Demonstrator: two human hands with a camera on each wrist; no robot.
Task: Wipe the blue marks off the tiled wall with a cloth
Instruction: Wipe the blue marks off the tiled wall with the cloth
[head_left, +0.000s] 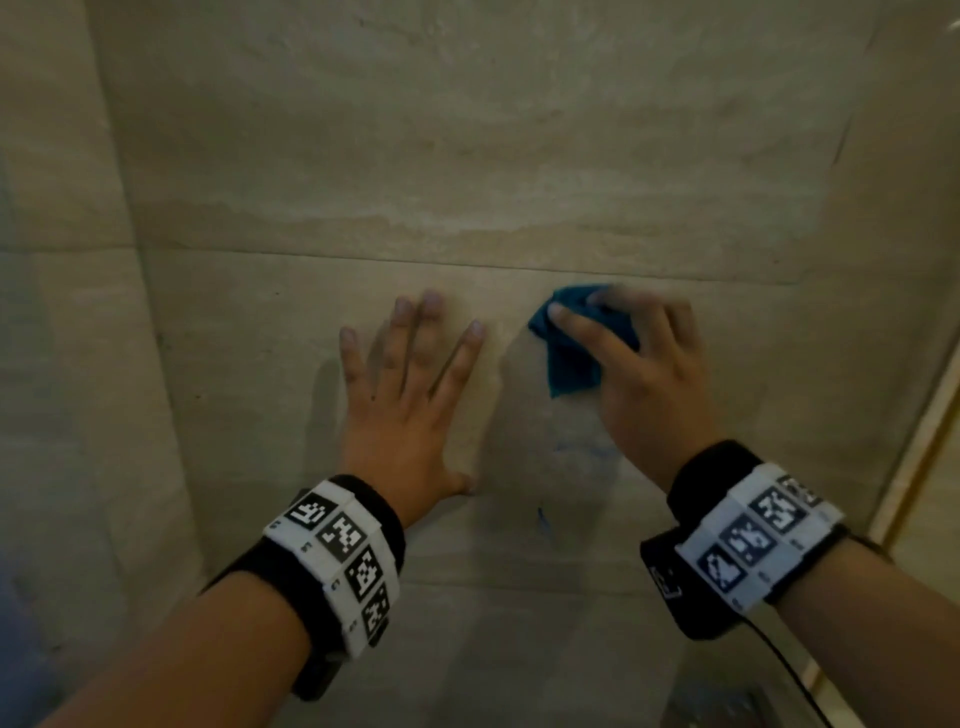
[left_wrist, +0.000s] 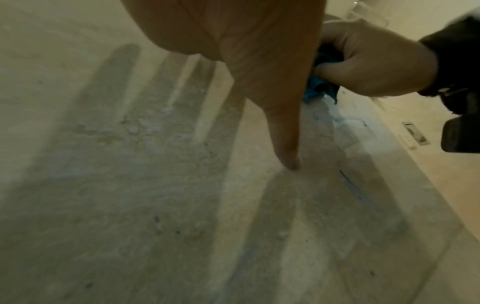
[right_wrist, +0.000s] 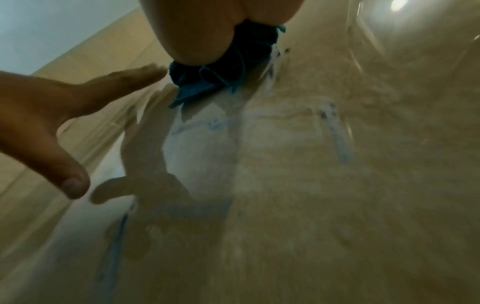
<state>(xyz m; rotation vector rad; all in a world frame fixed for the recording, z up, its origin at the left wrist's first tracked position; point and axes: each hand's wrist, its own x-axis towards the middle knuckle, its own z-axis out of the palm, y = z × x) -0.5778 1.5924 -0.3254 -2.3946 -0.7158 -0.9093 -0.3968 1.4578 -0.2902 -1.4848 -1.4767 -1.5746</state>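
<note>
My right hand (head_left: 631, 353) grips a bunched blue cloth (head_left: 569, 358) and presses it against the beige tiled wall (head_left: 467, 156), just below a horizontal grout line. Faint blue marks (head_left: 582, 449) smear the tile below the cloth, and a short blue stroke (head_left: 543, 519) lies lower down. My left hand (head_left: 410, 374) rests flat on the wall to the left of the cloth, fingers spread. In the right wrist view the cloth (right_wrist: 221, 67) sits under my palm, with smeared blue marks (right_wrist: 215, 125) beneath it. In the left wrist view a blue line (left_wrist: 353, 188) shows right of my thumb.
A vertical grout line (head_left: 130, 208) runs down the left of the wall. A pale frame edge (head_left: 914, 452) rises at the far right. A black cable (head_left: 779, 654) hangs from my right wristband.
</note>
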